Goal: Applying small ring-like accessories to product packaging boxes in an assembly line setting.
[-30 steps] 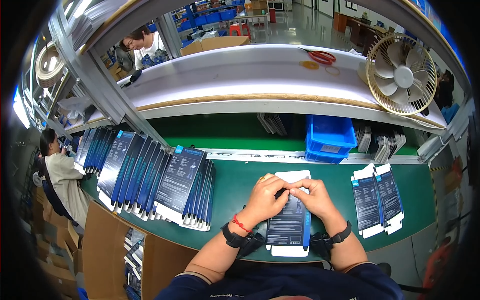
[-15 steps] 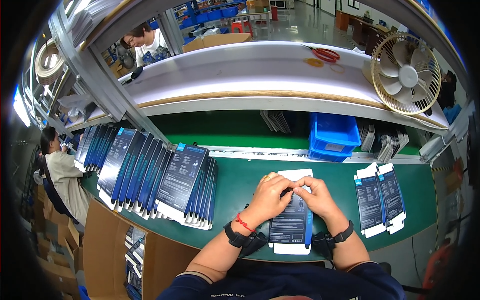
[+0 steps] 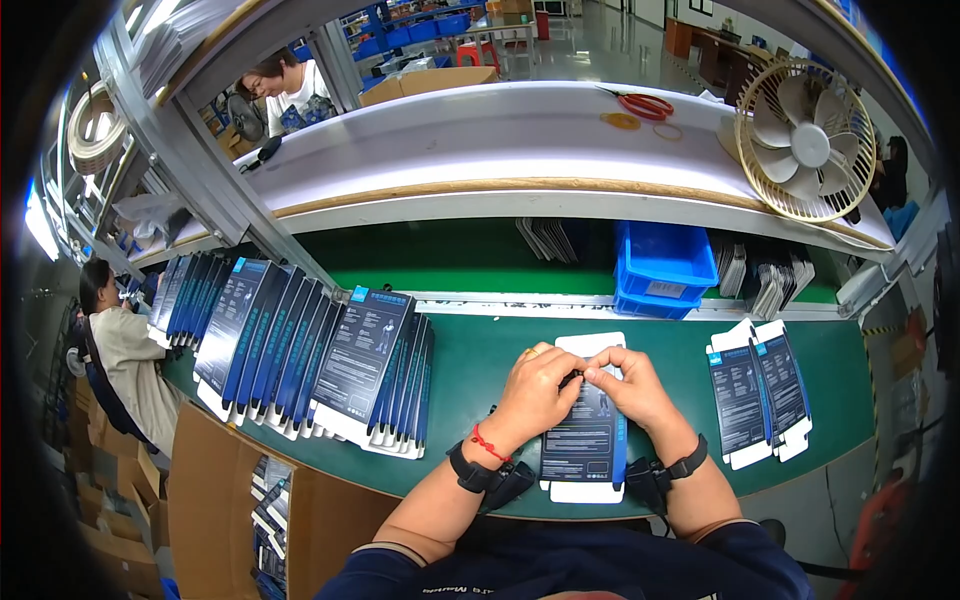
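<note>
A flat dark-blue printed carton (image 3: 585, 445) with white flaps lies on the green bench top (image 3: 480, 350) right in front of me. My left hand (image 3: 535, 390) and my right hand (image 3: 625, 385) meet over its upper half, fingertips pinching at the same spot near the top white flap. Both hands press on the carton; whatever small thing sits between the fingertips is hidden. Each wrist wears a black strap, and the left also a red cord.
A long fanned row of the same dark-blue cartons (image 3: 300, 350) lies to my left, a small pile of them (image 3: 760, 385) to my right. Blue bins (image 3: 662, 265) stand behind, a round fan (image 3: 805, 140) on the white shelf above. Two other people work at left.
My hands have shifted slightly up the carton, fingertips drawn closer together at its top. Nothing else on the bench has moved.
</note>
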